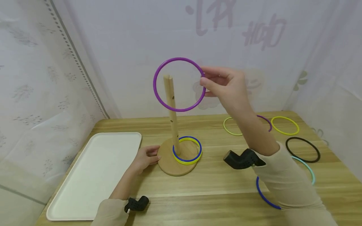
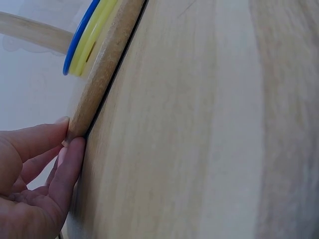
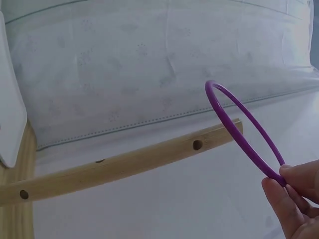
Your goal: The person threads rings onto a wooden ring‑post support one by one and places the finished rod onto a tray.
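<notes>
My right hand (image 1: 230, 89) pinches a purple ring (image 1: 179, 110) by its right side, thumb and fingertips on the rim. The ring is held up at the top of a wooden post (image 1: 174, 131), and the post's tip shows through it in the head and right wrist views. The post stands on a round wooden base (image 1: 175, 169). A blue ring (image 1: 199, 143) and yellow rings (image 2: 94, 37) lie stacked on that base, around the post's foot. At the base's left edge, my left hand (image 1: 143, 159) grips the rim between thumb and fingers.
A white tray (image 1: 93, 169) lies on the left of the table. Scattered on the right are a yellow ring (image 1: 295, 125), a black ring (image 1: 316, 150), a light green ring (image 1: 224, 124), another purple one, a turquoise ring (image 1: 311, 174) and a blue one, some partly behind my right arm.
</notes>
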A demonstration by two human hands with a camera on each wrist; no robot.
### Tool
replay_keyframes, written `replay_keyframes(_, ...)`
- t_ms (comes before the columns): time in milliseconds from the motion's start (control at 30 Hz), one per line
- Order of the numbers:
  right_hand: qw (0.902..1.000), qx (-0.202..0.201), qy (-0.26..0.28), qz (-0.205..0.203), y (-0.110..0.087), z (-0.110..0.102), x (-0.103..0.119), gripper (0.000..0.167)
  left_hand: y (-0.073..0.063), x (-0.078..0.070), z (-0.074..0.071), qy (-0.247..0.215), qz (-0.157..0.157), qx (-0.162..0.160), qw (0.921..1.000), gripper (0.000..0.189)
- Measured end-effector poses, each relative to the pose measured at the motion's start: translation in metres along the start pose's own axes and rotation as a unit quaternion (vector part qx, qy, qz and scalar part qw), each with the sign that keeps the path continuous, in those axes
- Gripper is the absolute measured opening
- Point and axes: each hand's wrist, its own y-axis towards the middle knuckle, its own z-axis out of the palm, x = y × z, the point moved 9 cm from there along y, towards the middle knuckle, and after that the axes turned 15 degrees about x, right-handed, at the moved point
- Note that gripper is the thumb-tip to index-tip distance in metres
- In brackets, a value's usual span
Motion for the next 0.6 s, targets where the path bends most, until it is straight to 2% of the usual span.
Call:
replay_keyframes(133,0.9991,-0.003,-0.006,0.041,0.006,0.001,-0.024,0.029,-0.001,0.000,0.000,-0.002,0.001,-0.002,1.0000,0.048)
replay_keyframes(300,0.9945,0.004,-0.025,0.101,-0.003,-0.005,-0.062,0.031,0.001,-0.001,0.002,-0.006,0.000,0.000,1.0000,0.048)
replay_keyframes(467,0.9861,0.029,-0.042,0.158,-0.017,-0.007,-0.100,0.031,0.000,-0.006,0.003,-0.009,0.005,0.002,0.9999,0.048)
replay_keyframes(600,0.9754,0.058,-0.064,0.203,-0.026,-0.004,-0.127,0.031,0.001,-0.006,0.002,-0.012,0.010,0.004,0.9999,0.048)
